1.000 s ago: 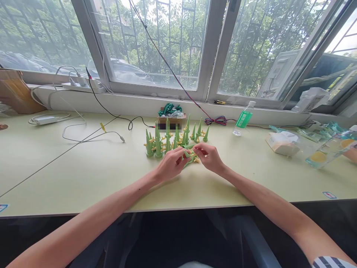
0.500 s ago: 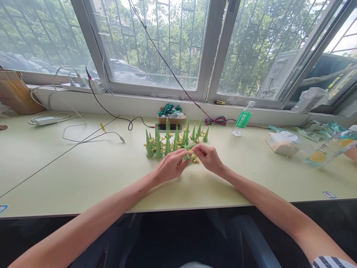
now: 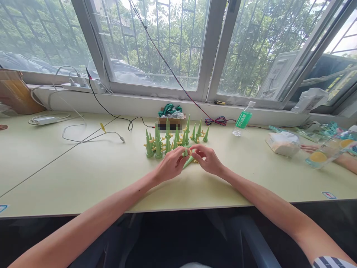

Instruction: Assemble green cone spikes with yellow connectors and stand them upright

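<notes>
My left hand (image 3: 173, 163) is closed around a green plastic cone spike (image 3: 185, 152), whose tip shows between thumb and fingers. My right hand (image 3: 208, 159) pinches at a small yellow piece (image 3: 190, 152) on the spike's near side, fingertips almost touching the left ones. Under the hands, another green spike (image 3: 188, 162) lies slanted on the table. Just beyond stand several upright green cone spikes (image 3: 158, 149) with small yellow valve-like parts (image 3: 152, 140) among them. My fingers hide most of the held piece.
Behind the spikes sits a small cardboard box (image 3: 178, 121) with green and clear wrapping. A water bottle (image 3: 243, 120), a tissue pack (image 3: 283, 143) and a tilted clear bottle (image 3: 329, 150) stand to the right. Another person's arm (image 3: 347, 162) rests there. Cables (image 3: 75, 139) cross the left side.
The right hand's fingers have spread a little and shifted. A green spike tip now shows in the left hand. Another person's hand and arm have appeared at the right.
</notes>
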Tool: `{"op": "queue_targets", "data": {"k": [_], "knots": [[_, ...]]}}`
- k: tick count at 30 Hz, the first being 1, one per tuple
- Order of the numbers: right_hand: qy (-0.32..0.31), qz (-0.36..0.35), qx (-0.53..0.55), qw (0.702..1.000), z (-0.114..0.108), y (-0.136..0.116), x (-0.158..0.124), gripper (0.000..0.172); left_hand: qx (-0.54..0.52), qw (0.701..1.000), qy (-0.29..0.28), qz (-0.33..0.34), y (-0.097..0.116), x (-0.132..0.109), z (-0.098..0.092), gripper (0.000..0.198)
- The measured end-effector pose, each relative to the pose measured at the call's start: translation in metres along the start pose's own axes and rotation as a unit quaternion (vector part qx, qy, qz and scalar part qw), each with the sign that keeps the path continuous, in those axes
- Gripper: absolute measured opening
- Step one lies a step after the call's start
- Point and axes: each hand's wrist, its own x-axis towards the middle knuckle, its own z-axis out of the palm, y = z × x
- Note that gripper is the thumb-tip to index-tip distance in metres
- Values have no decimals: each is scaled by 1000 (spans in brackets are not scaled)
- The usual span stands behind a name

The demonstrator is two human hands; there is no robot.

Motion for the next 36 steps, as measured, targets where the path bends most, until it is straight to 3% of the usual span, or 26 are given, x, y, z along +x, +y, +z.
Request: {"op": "queue_targets", "data": {"k": [13,22,36], "knots": [[-4,13,43,999,3,2,1,21,-28,999,4,-18,4,1,-1,7],[-19,53,63,996,1,-5,0,30,-49,998,-1,-35,10,2,-3,6],[-16,16,-83,996,1,3,2,52,-38,999,-9,-6,4,-1,0,6]]}}
